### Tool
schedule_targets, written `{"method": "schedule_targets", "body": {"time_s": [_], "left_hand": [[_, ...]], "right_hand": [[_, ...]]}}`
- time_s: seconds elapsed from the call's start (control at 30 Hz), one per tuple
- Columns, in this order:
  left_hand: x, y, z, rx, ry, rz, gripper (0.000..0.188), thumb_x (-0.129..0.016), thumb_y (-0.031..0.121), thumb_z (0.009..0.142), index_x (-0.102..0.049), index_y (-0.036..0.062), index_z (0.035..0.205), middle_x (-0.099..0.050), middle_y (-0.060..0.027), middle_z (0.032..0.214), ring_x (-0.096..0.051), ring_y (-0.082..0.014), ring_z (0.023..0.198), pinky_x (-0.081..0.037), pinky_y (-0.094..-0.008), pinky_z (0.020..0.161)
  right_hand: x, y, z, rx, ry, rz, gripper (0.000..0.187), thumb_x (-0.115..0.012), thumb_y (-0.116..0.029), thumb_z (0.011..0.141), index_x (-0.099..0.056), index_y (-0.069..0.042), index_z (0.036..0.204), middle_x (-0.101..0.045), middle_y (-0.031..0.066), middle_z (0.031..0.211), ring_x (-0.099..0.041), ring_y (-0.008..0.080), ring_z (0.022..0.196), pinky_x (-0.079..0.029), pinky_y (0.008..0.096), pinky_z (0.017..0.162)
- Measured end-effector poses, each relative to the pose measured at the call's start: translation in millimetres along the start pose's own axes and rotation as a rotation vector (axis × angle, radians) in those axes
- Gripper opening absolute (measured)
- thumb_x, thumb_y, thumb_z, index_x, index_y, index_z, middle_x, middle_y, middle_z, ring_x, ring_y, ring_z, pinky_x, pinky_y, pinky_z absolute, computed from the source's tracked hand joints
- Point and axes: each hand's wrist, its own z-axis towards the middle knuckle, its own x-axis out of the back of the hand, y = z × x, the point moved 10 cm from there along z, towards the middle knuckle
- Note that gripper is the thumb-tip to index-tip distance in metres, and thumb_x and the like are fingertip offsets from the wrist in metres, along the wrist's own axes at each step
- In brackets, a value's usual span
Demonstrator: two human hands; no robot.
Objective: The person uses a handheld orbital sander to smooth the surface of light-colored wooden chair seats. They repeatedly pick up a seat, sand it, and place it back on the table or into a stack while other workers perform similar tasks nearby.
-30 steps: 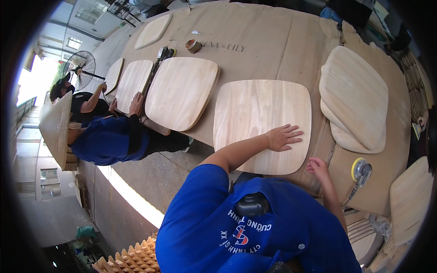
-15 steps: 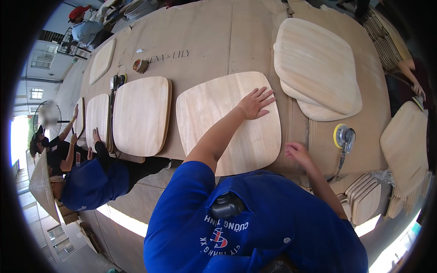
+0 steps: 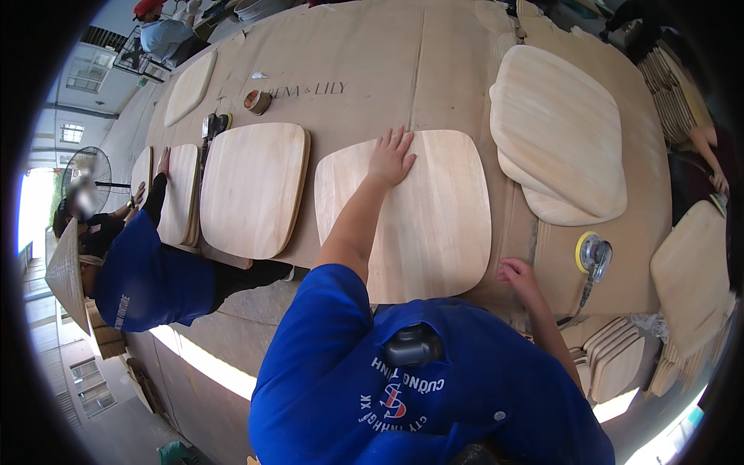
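A pale wooden seat panel [image 3: 434, 225] with rounded corners lies flat in front of me on the cardboard-covered table. My left hand [image 3: 392, 159] rests on its far edge, fingers spread, palm down. Off the panel's near right side, my right hand [image 3: 521, 277] is held with its fingers curled together. Whether anything is inside those fingers is hidden. Further right lies a round sander [image 3: 594, 254] with a yellow pad rim and a hose. Beyond it are stacked wooden panels [image 3: 558, 132], turned askew on one another.
Left of my panel is another panel stack [image 3: 254, 190], with a second sander [image 3: 215, 124] and a tape roll [image 3: 257, 101] nearby. A co-worker in a conical hat [image 3: 70, 271] stands at the left. Boards [image 3: 616, 356] stand below the table's right edge. A fan [image 3: 87, 174] is far left.
My left hand has slid from the panel's right part to its far edge, further left. My right hand stays curled near the panel. The co-worker's hand at left has reached farther over a panel.
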Motion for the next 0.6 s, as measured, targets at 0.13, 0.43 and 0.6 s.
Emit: {"method": "schedule_targets", "body": {"time_s": [0.13,0.43,0.6], "left_hand": [[-2,-54,-45,0.272,-0.035,-0.001,0.061,-0.041,0.041,0.096,-0.030,0.0130,0.149,-0.022,-0.0130,0.157,-0.019,-0.0363,0.144,-0.018,-0.0480,0.116],[3,-125,-118,0.884,0.008,-0.014,0.064,-0.034,0.041,0.096,-0.024,0.0099,0.152,-0.014,-0.0140,0.159,-0.011,-0.0409,0.145,-0.009,-0.0516,0.117],[-2,-83,-71,0.740,-0.013,-0.025,0.063,-0.036,0.041,0.096,-0.026,0.0101,0.151,-0.018,-0.0124,0.159,-0.013,-0.0405,0.145,-0.012,-0.0540,0.116]], "right_hand": [[8,0,3,-0.026,0.011,0.030,0.027,-0.053,-0.016,0.097,-0.059,-0.001,0.118,-0.067,0.0089,0.097,-0.065,0.0147,0.081,-0.052,0.0270,0.069],[21,-10,14,-0.012,-0.004,-0.043,0.027,-0.053,-0.019,0.098,-0.060,-0.002,0.118,-0.068,0.0078,0.095,-0.066,0.0144,0.079,-0.052,0.0260,0.067],[19,-22,19,0.015,-0.036,-0.103,0.027,-0.054,-0.018,0.097,-0.060,-0.002,0.118,-0.068,0.0089,0.096,-0.066,0.0146,0.078,-0.051,0.0251,0.067]]}}
